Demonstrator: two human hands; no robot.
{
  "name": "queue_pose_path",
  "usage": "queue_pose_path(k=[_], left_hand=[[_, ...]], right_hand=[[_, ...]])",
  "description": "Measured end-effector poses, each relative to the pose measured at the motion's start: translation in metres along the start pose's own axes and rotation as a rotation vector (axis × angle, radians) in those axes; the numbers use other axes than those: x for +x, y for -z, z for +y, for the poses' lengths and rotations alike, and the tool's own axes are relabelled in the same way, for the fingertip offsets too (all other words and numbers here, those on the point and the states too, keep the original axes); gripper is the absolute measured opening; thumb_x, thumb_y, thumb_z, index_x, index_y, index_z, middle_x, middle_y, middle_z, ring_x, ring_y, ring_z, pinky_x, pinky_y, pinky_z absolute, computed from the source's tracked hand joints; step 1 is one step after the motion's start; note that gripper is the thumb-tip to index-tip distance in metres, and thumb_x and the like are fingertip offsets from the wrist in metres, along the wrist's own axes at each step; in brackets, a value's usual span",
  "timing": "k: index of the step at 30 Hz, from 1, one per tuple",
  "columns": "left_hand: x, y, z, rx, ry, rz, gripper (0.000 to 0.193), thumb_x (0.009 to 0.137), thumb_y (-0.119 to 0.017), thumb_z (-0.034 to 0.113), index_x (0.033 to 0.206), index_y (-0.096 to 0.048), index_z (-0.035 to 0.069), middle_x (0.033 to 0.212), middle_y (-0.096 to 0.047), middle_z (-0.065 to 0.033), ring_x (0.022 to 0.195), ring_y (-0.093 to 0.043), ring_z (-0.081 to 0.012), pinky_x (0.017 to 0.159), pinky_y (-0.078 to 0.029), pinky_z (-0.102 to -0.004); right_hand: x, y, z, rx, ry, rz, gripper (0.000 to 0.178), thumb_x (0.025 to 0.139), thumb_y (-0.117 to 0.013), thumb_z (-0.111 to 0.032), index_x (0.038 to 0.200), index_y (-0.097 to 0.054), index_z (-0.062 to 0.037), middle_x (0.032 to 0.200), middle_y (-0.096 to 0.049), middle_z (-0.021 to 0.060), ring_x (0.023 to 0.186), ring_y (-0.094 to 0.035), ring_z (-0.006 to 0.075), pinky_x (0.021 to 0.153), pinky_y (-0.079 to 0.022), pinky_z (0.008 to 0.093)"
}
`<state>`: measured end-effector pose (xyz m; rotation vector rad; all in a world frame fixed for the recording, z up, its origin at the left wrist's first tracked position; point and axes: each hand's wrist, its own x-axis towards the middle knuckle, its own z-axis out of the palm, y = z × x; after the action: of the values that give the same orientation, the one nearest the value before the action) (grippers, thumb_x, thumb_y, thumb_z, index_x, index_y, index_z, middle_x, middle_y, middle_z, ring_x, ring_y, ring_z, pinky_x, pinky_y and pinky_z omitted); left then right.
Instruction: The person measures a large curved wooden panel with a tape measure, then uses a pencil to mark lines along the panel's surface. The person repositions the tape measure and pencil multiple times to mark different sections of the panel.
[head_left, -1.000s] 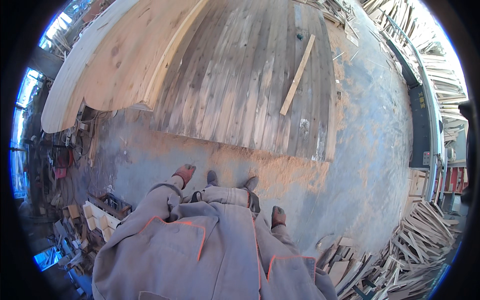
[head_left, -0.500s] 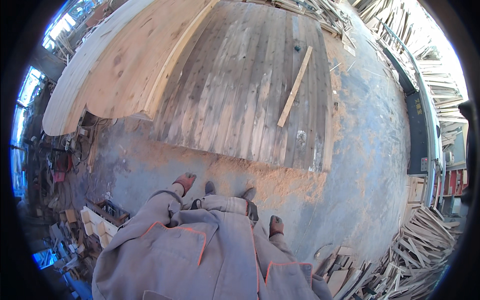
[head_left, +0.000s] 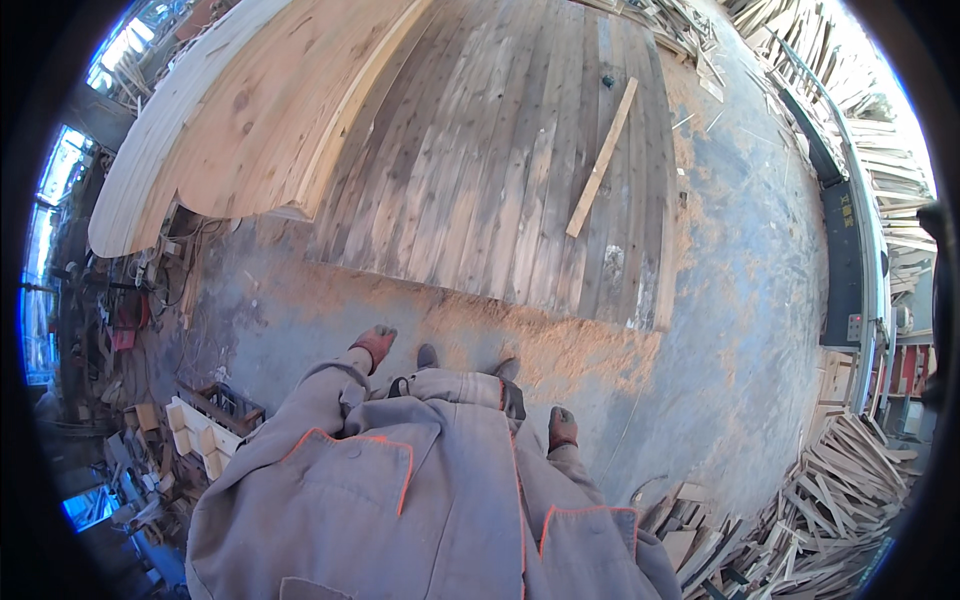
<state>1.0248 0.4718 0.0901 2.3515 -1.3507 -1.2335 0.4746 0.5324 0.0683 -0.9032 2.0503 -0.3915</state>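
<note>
My left hand (head_left: 374,347), in a reddish glove with dark fingertips, hangs out ahead of my body over the floor. Its fingers are loosely apart, with nothing in them. Lower at my right side hangs my right hand (head_left: 562,428), gloved the same way; its fingers bend a little and hold nothing that I can see. Beyond both hands, without contact, lies a wide platform of weathered planks (head_left: 470,200). A narrow pale wood strip (head_left: 603,155) rests slantwise on its right part, near a small dark object (head_left: 607,81) that I cannot make out.
Large pale wooden panels (head_left: 240,120) stand at the far left. Sawdust (head_left: 560,350) lies along the platform's near edge on the concrete floor (head_left: 740,270). Heaped scrap wood (head_left: 830,500) fills the lower right, beside a long dark machine (head_left: 842,260). Clutter and a wooden crate (head_left: 205,435) sit at left.
The view has tilted slightly, so platform and panels sit a little higher in it. My right hand has come slightly forward; both hands stay without anything held.
</note>
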Motion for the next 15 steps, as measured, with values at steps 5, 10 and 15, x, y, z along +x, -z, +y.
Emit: queue_pose_path(k=[5,10,15], left_hand=[[0.003,-0.003,-0.011,-0.008,0.042,-0.019,0.041,0.1,-0.06,0.044,0.108,-0.068,0.005,0.102,-0.073,-0.0199,0.098,-0.068,-0.0382,0.087,-0.052,-0.0441],[0.012,-0.011,-0.028,-0.033,0.03,-0.021,0.041,0.1,-0.06,0.043,0.113,-0.069,0.004,0.109,-0.073,-0.0198,0.103,-0.068,-0.0356,0.092,-0.051,-0.0418],[0.014,-0.013,-0.033,-0.027,0.027,-0.034,0.042,0.1,-0.061,0.042,0.116,-0.068,0.004,0.109,-0.073,-0.0183,0.102,-0.068,-0.0326,0.092,-0.051,-0.0411]], right_hand=[[-0.001,-0.001,-0.004,-0.022,-0.013,-0.005,0.046,0.095,-0.068,-0.036,0.121,-0.07,0.0026,0.109,-0.075,0.0229,0.102,-0.073,0.031,0.088,-0.056,0.0407],[-0.004,0.001,-0.005,-0.015,-0.043,-0.012,0.046,0.095,-0.068,-0.037,0.12,-0.07,0.0026,0.109,-0.075,0.0227,0.102,-0.073,0.0304,0.088,-0.056,0.0406],[-0.011,0.004,-0.007,-0.02,-0.002,-0.013,0.046,0.096,-0.068,-0.037,0.12,-0.07,0.0018,0.109,-0.075,0.0231,0.102,-0.073,0.032,0.089,-0.055,0.0418]])
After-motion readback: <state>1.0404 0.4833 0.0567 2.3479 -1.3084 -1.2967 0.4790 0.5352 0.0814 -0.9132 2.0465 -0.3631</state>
